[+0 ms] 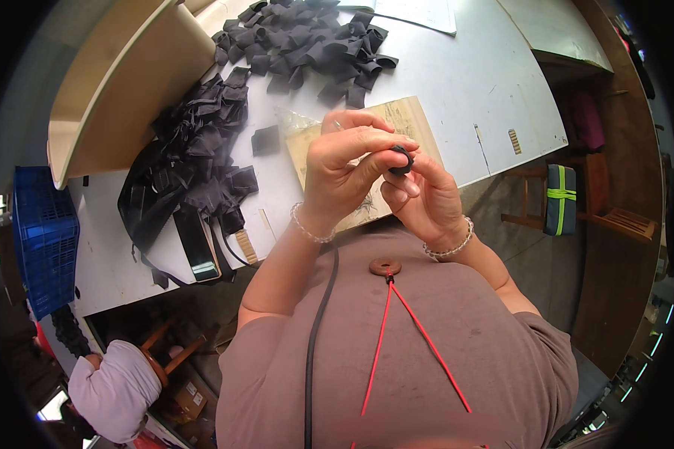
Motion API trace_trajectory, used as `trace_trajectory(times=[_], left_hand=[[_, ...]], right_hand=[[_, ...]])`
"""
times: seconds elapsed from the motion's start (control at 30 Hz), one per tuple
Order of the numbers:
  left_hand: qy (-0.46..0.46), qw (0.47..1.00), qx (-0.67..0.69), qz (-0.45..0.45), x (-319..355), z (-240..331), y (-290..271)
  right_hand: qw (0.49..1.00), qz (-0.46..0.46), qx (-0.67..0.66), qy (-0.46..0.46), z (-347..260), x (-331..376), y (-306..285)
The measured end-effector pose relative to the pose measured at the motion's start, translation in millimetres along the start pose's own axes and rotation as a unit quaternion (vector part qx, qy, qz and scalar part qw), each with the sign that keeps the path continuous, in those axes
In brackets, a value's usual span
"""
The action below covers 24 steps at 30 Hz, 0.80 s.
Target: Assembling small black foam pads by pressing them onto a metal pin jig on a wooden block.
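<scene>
Both hands are raised close together above the table's near edge. My left hand (342, 166) and my right hand (424, 196) pinch a small black piece (401, 159) between their fingertips. The piece looks like a short loop of black band; most of it is hidden by my fingers. Each wrist wears a bead bracelet. Under the hands lies a tan board (401, 120) with drawn lines on it.
A heap of similar black pieces (307, 41) lies at the far side of the white table (472, 82). Black straps and fabric (195, 165) are piled at the left beside a wooden shelf unit (120, 90). A blue crate (45, 239) stands left, a wooden chair (577, 202) right.
</scene>
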<state>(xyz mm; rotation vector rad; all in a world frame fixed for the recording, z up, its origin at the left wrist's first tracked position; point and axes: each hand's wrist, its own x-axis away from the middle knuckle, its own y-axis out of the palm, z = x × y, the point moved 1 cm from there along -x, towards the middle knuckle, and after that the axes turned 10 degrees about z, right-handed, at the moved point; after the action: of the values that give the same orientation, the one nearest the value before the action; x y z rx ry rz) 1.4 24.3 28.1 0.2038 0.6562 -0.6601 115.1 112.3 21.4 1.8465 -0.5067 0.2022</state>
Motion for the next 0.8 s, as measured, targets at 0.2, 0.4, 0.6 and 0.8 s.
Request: trace_trajectory(times=[0.2, 0.4, 0.6, 0.8], left_hand=[[-0.055, 0.998, -0.002, 0.000, 16.3, -3.6, -0.4], [-0.153, 0.978, 0.138, 0.045, 17.1, -5.4, -11.1], [-0.114, 0.985, 0.125, 0.014, 14.7, -14.7, -8.4], [-0.084, 0.991, 0.095, 0.042, 0.5, 11.1, -4.5]], right_hand=[[0.999, -0.035, -0.005, -0.004, -3.7, -6.6, -11.2], [0.998, -0.061, -0.025, 0.020, -1.7, -6.1, -13.3], [0.998, -0.051, -0.033, 0.027, -2.4, -3.7, -11.4], [0.999, -0.054, -0.005, 0.003, -4.9, -0.1, -12.5]])
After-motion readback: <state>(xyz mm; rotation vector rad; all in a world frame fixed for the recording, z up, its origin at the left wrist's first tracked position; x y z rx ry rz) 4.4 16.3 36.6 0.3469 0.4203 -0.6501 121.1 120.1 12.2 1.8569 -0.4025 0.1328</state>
